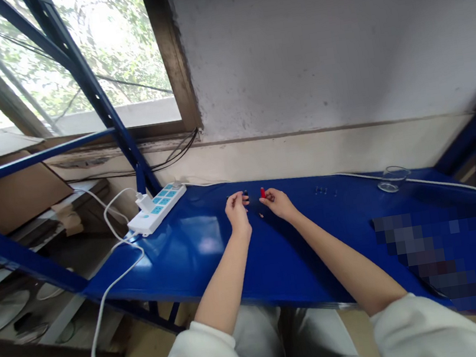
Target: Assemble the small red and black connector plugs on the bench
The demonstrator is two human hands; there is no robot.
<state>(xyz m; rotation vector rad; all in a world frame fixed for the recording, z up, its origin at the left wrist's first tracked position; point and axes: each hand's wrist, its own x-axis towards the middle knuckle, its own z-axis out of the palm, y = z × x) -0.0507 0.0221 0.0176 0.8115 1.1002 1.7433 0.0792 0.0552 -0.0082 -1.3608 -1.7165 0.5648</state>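
Over the back part of the blue table, my left hand is closed in a pinch. A small dark piece shows at its fingertips; its kind is too small to make out. Just to the right, my right hand pinches a small red cylinder, which points upward. The two hands are close but apart. Below the gap between them, a tiny light-coloured bit lies on the table.
A white power strip with a plug and cable is at the table's left. Small clear pieces and a clear glass are to the right. A blurred-out dark flat object lies at the front right. Blue shelf posts flank the table.
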